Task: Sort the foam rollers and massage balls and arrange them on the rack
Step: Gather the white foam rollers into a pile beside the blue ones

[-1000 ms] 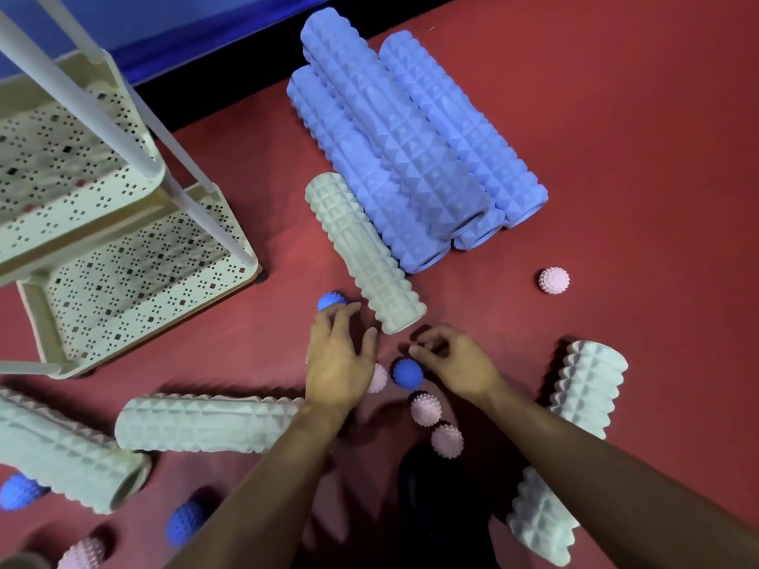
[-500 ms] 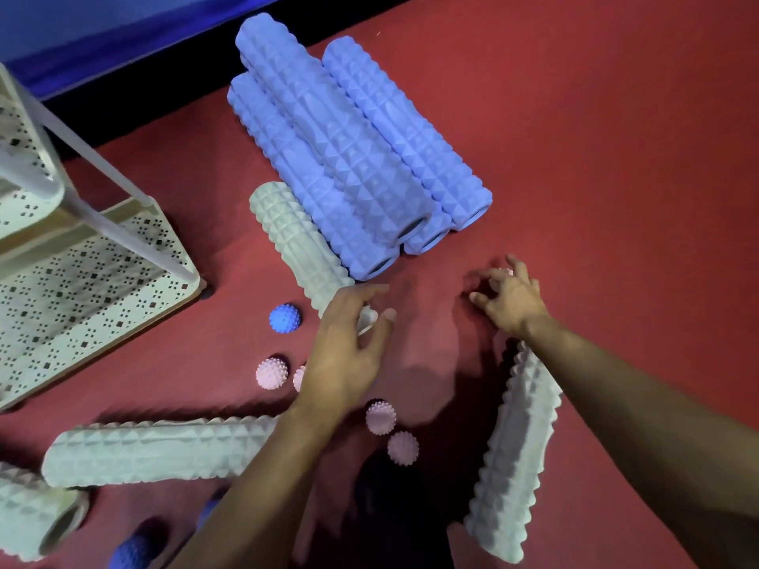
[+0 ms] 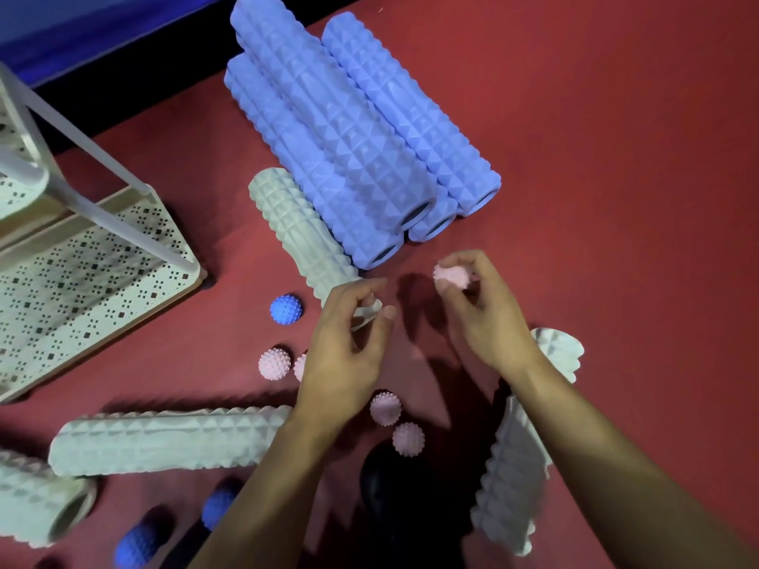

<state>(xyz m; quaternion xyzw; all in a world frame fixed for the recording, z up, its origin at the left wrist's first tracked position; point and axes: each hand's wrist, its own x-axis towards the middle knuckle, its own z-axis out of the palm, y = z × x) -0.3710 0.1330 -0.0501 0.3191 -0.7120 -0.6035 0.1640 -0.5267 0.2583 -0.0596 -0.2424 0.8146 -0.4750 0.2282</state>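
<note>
Right hand [image 3: 484, 318] grip pinches 1 pink ball [image 3: 451, 277] above bare red floor [image 3: 616, 199]; left hand [image 3: 349, 355] spread loosely.

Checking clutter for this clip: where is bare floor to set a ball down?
Open red mat lies right of the blue rollers; a smaller patch sits between the rack and the blue ball. Around both hands, pink balls and grey rollers crowd it.

Two bare forearms, bare hands [image 3: 410, 330], no sleeves, no jewellery
</note>
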